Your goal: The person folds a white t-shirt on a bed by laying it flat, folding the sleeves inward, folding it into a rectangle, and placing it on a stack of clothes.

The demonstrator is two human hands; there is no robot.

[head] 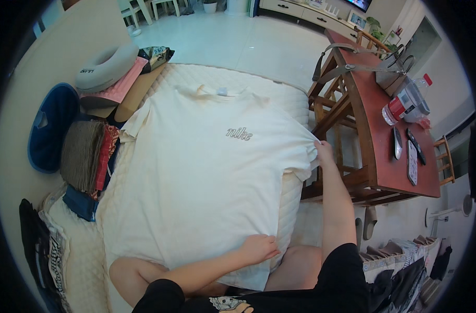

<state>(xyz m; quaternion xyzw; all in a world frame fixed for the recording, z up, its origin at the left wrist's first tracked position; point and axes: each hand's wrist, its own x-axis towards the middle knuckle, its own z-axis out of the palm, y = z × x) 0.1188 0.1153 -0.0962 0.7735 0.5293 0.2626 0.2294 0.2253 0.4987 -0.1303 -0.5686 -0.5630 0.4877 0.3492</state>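
Observation:
A white T-shirt [198, 164] with a Nike mark on its chest lies spread on a quilted mattress [288, 92], its collar away from me. My right hand [324, 152] pinches the edge of the sleeve at the right and holds it out past the mattress. Near the lower right side of the shirt, my left hand [260, 249] is curled on the cloth with its fingers closed; it seems to grip the side edge. The hem lies between my folded legs, partly hidden by my left forearm.
Folded clothes [81, 152], a blue cushion-like item [54, 127] and a grey ring pillow [107, 68] line the left side. At right stands a red-topped wooden table [382, 156] with a bottle [398, 107], a bag [390, 70], a phone [412, 162] and a remote [416, 146].

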